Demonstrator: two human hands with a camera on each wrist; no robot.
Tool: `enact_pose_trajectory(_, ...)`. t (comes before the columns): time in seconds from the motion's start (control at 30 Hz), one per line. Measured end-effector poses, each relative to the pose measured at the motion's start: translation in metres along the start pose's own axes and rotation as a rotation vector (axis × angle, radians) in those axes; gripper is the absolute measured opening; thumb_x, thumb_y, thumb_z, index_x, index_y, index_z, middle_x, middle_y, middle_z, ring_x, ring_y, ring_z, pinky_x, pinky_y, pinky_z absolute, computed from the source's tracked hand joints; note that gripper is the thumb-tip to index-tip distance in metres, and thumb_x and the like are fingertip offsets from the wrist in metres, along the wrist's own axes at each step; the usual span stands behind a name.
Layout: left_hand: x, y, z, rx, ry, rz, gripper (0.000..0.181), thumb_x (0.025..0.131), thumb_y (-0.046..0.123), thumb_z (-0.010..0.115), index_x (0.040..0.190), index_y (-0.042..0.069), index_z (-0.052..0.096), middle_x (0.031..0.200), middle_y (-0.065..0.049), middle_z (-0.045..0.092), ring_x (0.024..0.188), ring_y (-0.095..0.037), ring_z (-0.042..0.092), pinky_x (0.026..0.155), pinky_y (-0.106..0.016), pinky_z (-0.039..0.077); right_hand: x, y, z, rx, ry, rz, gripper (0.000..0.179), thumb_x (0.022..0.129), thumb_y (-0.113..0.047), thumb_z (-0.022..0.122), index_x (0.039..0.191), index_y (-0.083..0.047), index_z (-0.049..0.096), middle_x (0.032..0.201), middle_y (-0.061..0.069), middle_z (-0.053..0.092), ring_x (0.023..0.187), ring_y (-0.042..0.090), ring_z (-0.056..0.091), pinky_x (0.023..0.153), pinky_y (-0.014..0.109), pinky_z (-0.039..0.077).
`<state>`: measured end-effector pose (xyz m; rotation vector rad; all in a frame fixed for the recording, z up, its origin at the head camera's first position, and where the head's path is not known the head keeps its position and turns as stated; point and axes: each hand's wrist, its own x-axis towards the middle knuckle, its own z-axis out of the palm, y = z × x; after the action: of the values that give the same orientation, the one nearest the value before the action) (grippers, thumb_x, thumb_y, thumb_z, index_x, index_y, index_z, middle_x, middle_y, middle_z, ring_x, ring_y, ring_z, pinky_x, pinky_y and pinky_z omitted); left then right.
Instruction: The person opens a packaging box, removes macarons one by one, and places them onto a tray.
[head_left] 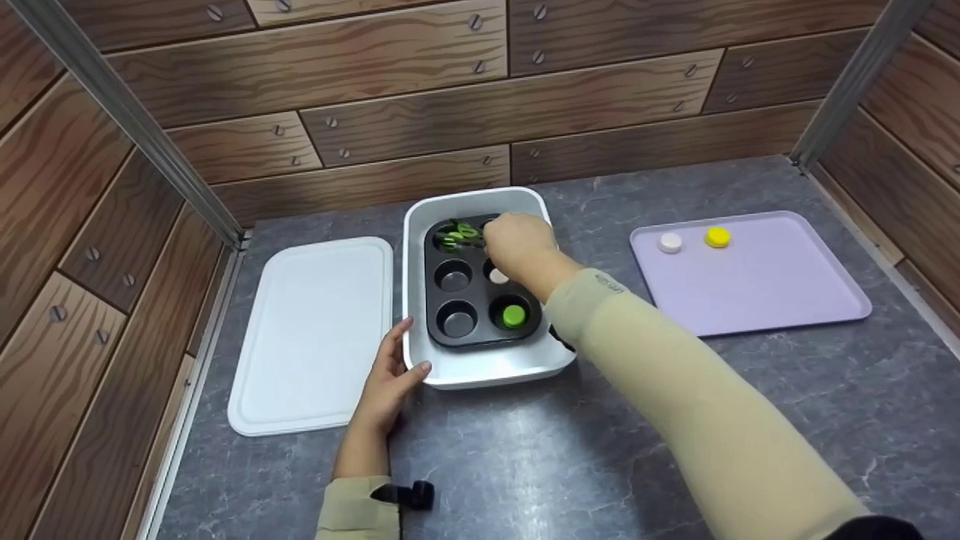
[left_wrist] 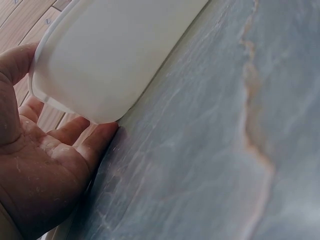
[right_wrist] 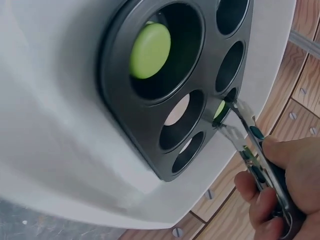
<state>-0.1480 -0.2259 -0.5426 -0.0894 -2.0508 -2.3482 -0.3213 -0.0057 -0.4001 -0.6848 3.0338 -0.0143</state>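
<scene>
My right hand (head_left: 521, 244) grips tongs (right_wrist: 274, 172) over the far end of a black muffin tin (head_left: 480, 296). Their tips reach into the far left cup, where a light green piece (right_wrist: 219, 110) shows between them; whether they pinch it I cannot tell. The tin sits inside a white bin (head_left: 487, 369). With thumb at the rim and fingers against the outside, my left hand (head_left: 388, 384) holds the bin's near left corner. A round green piece (head_left: 514, 316) lies in the near right cup, and a white piece (head_left: 498, 276) in the middle right cup.
On the right, a purple tray (head_left: 772, 289) bears a white round piece (head_left: 670, 242) and a yellow one (head_left: 718, 237). A flat white rimmed board (head_left: 315, 330) lies left of the bin. Wood-patterned walls (head_left: 405, 97) enclose the grey marbled table (head_left: 480, 465) at back and sides.
</scene>
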Motion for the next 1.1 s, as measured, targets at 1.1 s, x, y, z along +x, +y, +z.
enact_pose_trajectory(1.1, 0.001, 0.000, 0.000, 0.032, 0.007, -0.010, 0.079, 0.093, -0.007, 0.068, 0.162, -0.001, 0.030, 0.168, -0.029, 0.028, 0.154, -0.041, 0.031, 0.117, -0.038, 0.040, 0.007, -0.011, 0.005, 0.036, -0.009, 0.033, 0.011, 0.096, -0.014, 0.069, 0.098, -0.008, 0.078, 0.106, 0.013, 0.078, 0.095, 0.034, 0.074, 0.076, 0.055, 0.061)
